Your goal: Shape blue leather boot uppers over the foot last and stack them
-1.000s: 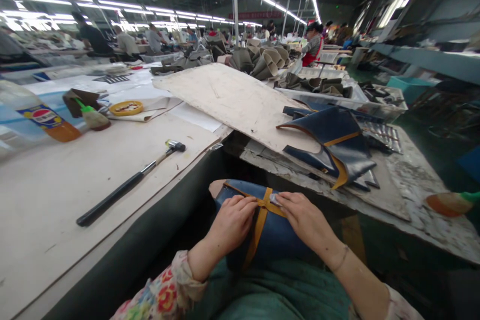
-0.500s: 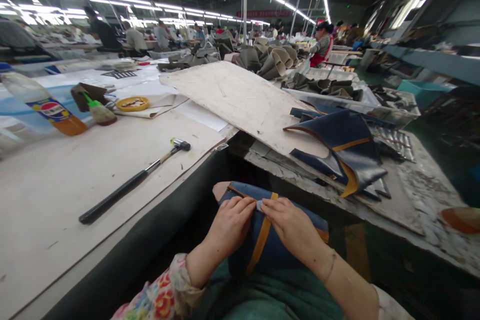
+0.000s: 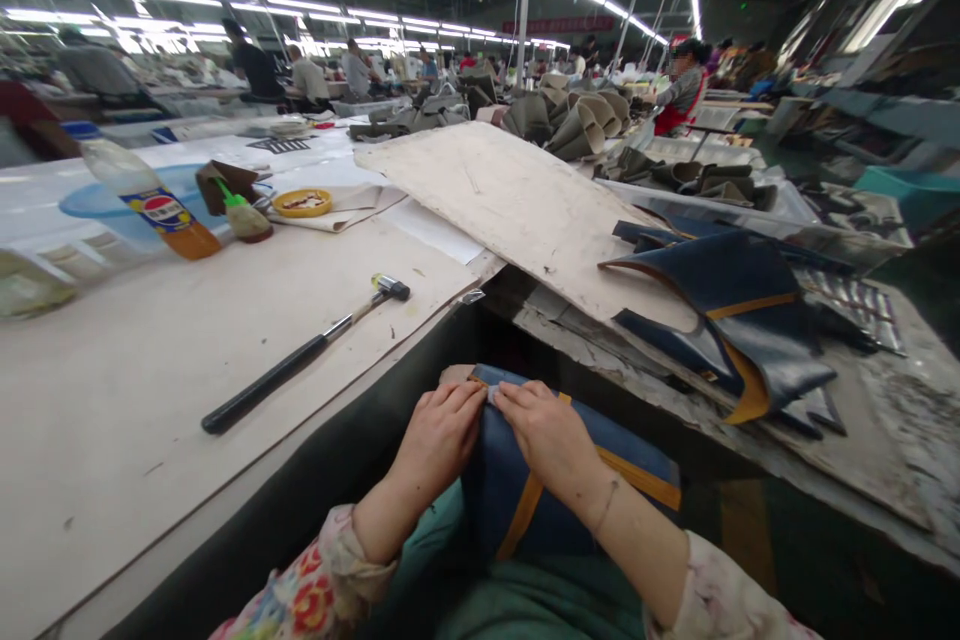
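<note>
Across my lap lies a dark blue leather piece (image 3: 495, 480) crossed by tan-yellow strips, with a pale tip at its upper left end. My left hand (image 3: 442, 430) is closed on the upper edge near that end, fingers bent over it. Close beside it, my right hand (image 3: 551, 435) grips the same edge, its fingertips almost meeting the left ones. Something small and whitish (image 3: 493, 394) shows between the fingertips; I cannot tell what it is. Both thumbs are hidden beneath the hands.
On the left table lie a black-handled hammer (image 3: 307, 352), a bottle of orange drink (image 3: 161, 205), a small green-tipped bottle (image 3: 244, 218) and a yellow dish (image 3: 301, 203). More blue leather pieces (image 3: 727, 290) rest on the board (image 3: 480, 190) at right. People work farther back.
Both hands have moved left along the leather piece's upper edge, toward its pale end. More of the tan strip on the right now shows. The camera view has turned slightly left.
</note>
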`<state>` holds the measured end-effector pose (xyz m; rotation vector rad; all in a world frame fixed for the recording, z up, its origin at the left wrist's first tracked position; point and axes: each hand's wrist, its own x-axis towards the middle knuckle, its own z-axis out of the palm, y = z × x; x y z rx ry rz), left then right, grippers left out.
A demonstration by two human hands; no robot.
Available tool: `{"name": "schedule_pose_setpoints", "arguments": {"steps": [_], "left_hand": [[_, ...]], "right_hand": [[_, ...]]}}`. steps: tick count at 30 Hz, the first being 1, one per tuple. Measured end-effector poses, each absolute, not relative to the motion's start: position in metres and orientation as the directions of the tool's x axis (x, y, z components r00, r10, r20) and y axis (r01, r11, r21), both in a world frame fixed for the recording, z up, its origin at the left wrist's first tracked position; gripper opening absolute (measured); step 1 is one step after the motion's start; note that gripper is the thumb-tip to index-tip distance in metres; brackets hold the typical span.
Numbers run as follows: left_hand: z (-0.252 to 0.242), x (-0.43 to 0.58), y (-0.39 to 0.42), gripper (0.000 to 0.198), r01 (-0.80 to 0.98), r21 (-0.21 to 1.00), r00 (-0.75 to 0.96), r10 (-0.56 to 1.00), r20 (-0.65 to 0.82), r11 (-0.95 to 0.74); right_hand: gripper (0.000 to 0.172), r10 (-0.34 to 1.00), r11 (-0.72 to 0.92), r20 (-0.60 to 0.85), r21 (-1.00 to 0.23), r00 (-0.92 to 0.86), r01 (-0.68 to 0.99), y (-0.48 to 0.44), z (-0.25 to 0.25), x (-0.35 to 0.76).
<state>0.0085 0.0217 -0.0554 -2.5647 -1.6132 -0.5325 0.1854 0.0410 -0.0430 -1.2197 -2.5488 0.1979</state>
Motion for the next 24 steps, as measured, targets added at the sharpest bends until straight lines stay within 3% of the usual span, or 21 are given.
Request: {"name": "schedule_pose_setpoints", "arguments": {"steps": [5, 11, 14, 17, 24], "left_hand": [[-0.057, 0.000, 0.023, 0.028, 0.913, 0.183, 0.294, 0.900, 0.322, -0.363], [-0.067, -0.003, 0.019, 0.025, 0.858, 0.378, 0.209, 0.909, 0.360, -0.347], [-0.063, 0.000, 0.022, 0.035, 0.817, 0.456, 0.222, 0.923, 0.313, -0.351], [-0.053, 0.002, 0.030, 0.046, 0.818, 0.424, 0.305, 0.918, 0.254, -0.389], [-0.041, -0.002, 0.030, 0.032, 0.876, 0.209, 0.398, 0.897, 0.194, -0.434]], "right_hand": [[0.037, 0.767, 0.641, 0.228, -0.257, -0.600, 0.723, 0.049, -0.044, 0.168], [0.035, 0.773, 0.635, 0.232, -0.279, -0.591, 0.720, 0.047, -0.042, 0.174], [0.036, 0.782, 0.623, 0.230, -0.286, -0.579, 0.728, 0.042, -0.042, 0.184], [0.036, 0.786, 0.618, 0.227, -0.287, -0.575, 0.732, 0.037, -0.043, 0.190], [0.035, 0.799, 0.601, 0.223, -0.289, -0.558, 0.745, 0.025, -0.041, 0.204]]}}
